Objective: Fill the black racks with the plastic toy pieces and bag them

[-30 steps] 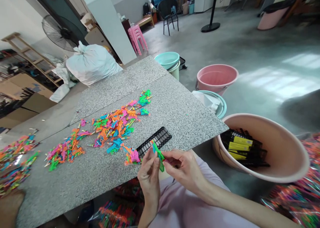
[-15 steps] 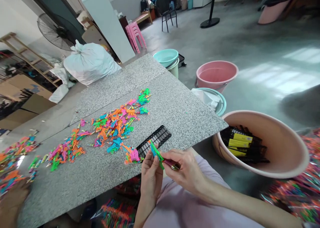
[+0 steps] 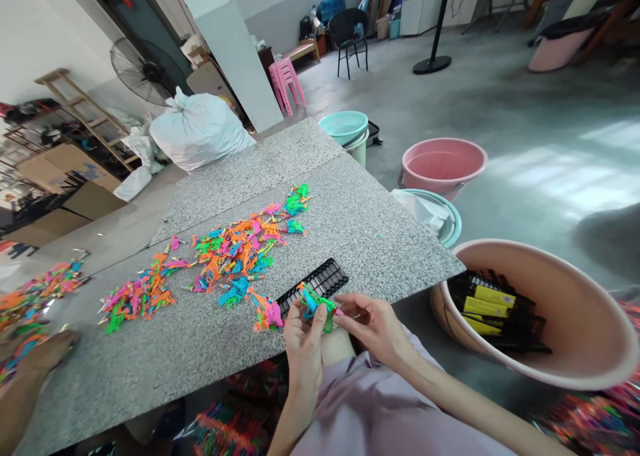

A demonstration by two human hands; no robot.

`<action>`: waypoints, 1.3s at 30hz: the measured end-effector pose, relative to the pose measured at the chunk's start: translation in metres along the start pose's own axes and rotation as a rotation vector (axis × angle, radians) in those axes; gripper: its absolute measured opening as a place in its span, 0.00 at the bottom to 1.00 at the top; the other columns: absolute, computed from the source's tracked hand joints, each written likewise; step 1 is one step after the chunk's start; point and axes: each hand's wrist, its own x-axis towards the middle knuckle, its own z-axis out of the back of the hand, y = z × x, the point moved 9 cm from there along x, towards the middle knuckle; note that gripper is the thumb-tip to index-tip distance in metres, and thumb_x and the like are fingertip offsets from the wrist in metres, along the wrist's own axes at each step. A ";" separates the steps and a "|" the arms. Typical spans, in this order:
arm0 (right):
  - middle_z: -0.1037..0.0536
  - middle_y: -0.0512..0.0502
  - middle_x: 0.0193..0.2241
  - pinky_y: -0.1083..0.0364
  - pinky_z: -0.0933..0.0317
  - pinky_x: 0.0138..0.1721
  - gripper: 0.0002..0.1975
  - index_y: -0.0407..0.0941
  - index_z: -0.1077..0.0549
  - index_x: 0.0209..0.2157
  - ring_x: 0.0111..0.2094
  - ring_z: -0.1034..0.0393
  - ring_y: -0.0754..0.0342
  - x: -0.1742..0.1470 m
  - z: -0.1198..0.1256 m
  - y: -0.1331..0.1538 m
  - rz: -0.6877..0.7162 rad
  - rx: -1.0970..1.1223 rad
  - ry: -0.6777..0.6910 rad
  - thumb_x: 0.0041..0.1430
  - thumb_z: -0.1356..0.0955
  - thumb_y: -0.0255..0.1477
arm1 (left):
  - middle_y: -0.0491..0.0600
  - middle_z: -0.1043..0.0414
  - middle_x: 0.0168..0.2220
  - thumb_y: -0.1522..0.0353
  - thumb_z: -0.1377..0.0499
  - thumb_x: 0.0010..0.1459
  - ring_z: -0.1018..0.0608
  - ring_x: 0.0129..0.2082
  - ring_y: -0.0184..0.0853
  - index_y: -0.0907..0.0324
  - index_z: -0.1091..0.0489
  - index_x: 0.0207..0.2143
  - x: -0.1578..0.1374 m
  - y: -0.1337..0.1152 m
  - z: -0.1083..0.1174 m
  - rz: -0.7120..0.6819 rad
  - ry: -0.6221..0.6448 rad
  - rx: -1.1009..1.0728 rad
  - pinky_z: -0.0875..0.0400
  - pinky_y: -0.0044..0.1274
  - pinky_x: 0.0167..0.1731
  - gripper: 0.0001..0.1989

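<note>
My left hand (image 3: 305, 343) is closed on a small green and blue plastic toy (image 3: 311, 301), pinching it between thumb and fingers just above the table's front edge. My right hand (image 3: 379, 328) is closed at the toy's right end, its thumb and fingertips pinching a small pink part (image 3: 339, 312). Just behind the hands a black plastic grid tray (image 3: 329, 279) lies on the speckled table (image 3: 350, 223). Left of the tray sit a pink toy piece (image 3: 273, 314) and an orange one. A large pile of similar bright plastic pieces (image 3: 240, 243) spreads further left.
A large beige tub (image 3: 575, 289) with black trays and yellow labels stands at the right. Behind it are a pink bucket (image 3: 444, 159) and a teal basin (image 3: 453, 219). Another person's hand (image 3: 50, 356) rests among pieces at far left. A white sack (image 3: 200, 129) sits beyond.
My right hand has shifted slightly right and now pinches a pink part at the toy's end; the dark red, pen-like piece seen in it before no longer shows. The view has tilted up slightly.
</note>
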 end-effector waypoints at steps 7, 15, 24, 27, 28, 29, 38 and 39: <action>0.20 0.43 0.30 0.54 0.32 0.36 0.18 0.41 0.21 0.36 0.32 0.25 0.50 -0.006 0.005 -0.016 -0.073 -0.026 -0.027 0.52 0.29 0.42 | 0.46 0.28 0.31 0.59 0.32 0.51 0.25 0.30 0.27 0.61 0.33 0.38 -0.007 0.011 -0.006 -0.049 0.044 0.093 0.29 0.18 0.31 0.19; 0.23 0.48 0.27 0.57 0.41 0.30 0.10 0.46 0.24 0.34 0.28 0.32 0.54 0.009 0.001 0.012 0.151 -0.619 0.182 0.60 0.33 0.37 | 0.52 0.24 0.43 0.60 0.35 0.56 0.21 0.40 0.35 0.59 0.33 0.51 -0.016 -0.028 0.011 -0.305 0.174 0.406 0.24 0.25 0.40 0.23; 0.28 0.53 0.22 0.59 0.42 0.30 0.03 0.45 0.37 0.32 0.25 0.32 0.57 0.116 -0.091 -0.026 0.143 -0.582 0.460 0.59 0.35 0.26 | 0.59 0.38 0.62 0.57 0.38 0.59 0.41 0.66 0.49 0.58 0.34 0.56 0.008 -0.070 0.070 -0.866 0.143 1.269 0.37 0.44 0.60 0.26; 0.28 0.54 0.24 0.60 0.41 0.30 0.09 0.44 0.36 0.34 0.27 0.33 0.58 0.132 -0.126 -0.047 0.129 -0.508 0.469 0.51 0.32 0.22 | 0.57 0.35 0.59 0.64 0.40 0.62 0.46 0.68 0.46 0.59 0.35 0.55 0.013 -0.054 0.072 -0.883 0.136 1.234 0.37 0.42 0.61 0.20; 0.29 0.54 0.24 0.60 0.42 0.30 0.10 0.43 0.36 0.34 0.26 0.33 0.58 0.135 -0.134 -0.053 0.126 -0.507 0.460 0.49 0.32 0.21 | 0.57 0.35 0.59 0.66 0.41 0.63 0.46 0.69 0.45 0.58 0.35 0.55 0.012 -0.051 0.072 -0.889 0.128 1.217 0.36 0.41 0.61 0.18; 0.29 0.54 0.24 0.60 0.43 0.29 0.11 0.43 0.36 0.34 0.26 0.34 0.58 0.136 -0.140 -0.058 0.123 -0.511 0.458 0.49 0.31 0.21 | 0.57 0.35 0.60 0.68 0.42 0.63 0.47 0.69 0.45 0.58 0.35 0.54 0.011 -0.050 0.071 -0.896 0.126 1.201 0.36 0.41 0.61 0.17; 0.28 0.53 0.27 0.60 0.40 0.31 0.10 0.44 0.36 0.34 0.27 0.33 0.59 0.140 -0.153 -0.073 0.197 -0.493 0.577 0.50 0.32 0.23 | 0.57 0.37 0.61 0.72 0.41 0.62 0.46 0.69 0.45 0.57 0.38 0.58 0.011 -0.056 0.077 -0.827 0.158 1.038 0.37 0.39 0.61 0.22; 0.26 0.52 0.29 0.59 0.38 0.33 0.10 0.44 0.36 0.34 0.29 0.32 0.58 0.140 -0.152 -0.073 0.211 -0.448 0.589 0.49 0.31 0.23 | 0.57 0.37 0.61 0.71 0.41 0.62 0.45 0.68 0.45 0.56 0.40 0.60 0.013 -0.055 0.080 -0.805 0.154 1.024 0.36 0.38 0.61 0.24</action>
